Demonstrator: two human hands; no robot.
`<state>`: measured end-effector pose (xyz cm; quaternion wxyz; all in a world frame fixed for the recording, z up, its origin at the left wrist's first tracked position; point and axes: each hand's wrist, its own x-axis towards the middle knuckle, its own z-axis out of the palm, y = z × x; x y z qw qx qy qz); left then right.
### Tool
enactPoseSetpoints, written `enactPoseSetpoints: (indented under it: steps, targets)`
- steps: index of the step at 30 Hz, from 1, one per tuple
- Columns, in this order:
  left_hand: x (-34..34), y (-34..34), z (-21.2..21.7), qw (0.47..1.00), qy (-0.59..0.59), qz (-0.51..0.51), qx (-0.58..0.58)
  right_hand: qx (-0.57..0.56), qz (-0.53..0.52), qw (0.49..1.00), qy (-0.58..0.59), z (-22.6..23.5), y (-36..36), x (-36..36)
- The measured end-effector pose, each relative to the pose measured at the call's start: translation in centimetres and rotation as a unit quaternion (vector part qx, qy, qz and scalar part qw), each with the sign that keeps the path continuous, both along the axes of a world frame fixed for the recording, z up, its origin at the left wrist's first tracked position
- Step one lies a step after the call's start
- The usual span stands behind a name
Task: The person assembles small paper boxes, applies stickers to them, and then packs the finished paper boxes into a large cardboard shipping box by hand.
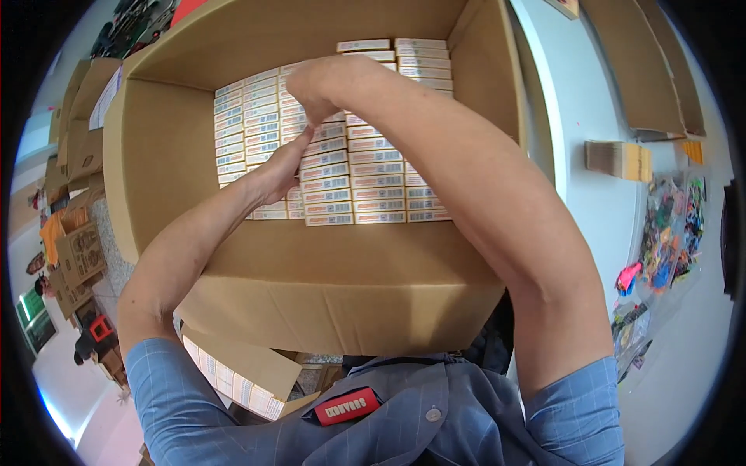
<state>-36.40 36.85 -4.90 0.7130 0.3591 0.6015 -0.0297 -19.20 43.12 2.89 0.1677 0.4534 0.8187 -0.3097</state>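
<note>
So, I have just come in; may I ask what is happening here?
A person in a blue shirt reaches with both arms into a large cardboard carton packed with columns of small white boxes. The left hand is among them near the middle; the right hand bends down just beyond it. Both grips are partly hidden, so I cannot tell whether either hand holds a box.

Pale tabletop (pixel 606 213), speckled grey floor (pixel 114 256)

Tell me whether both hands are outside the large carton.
No, the left hand and right hand are inside the carton, at the small boxes.
</note>
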Motion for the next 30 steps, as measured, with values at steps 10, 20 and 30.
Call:
enactPoseSetpoints:
  steps: [10,20,30]
  targets:
    - [-0.5,1.3,-0.1,0.99,0.08,-0.109,0.031,0.381,-0.21,0.826,0.357,12.4,-17.2,15.6]
    - [-2.5,6.5,6.8,0.922,0.035,0.009,0.385,0.375,-0.682,0.612,0.142,8.2,-56.9,22.5]
    - [12.6,-18.0,22.1,0.677,-0.294,-0.106,0.667,0.445,-0.731,0.518,-0.001,1.7,-75.6,17.2]
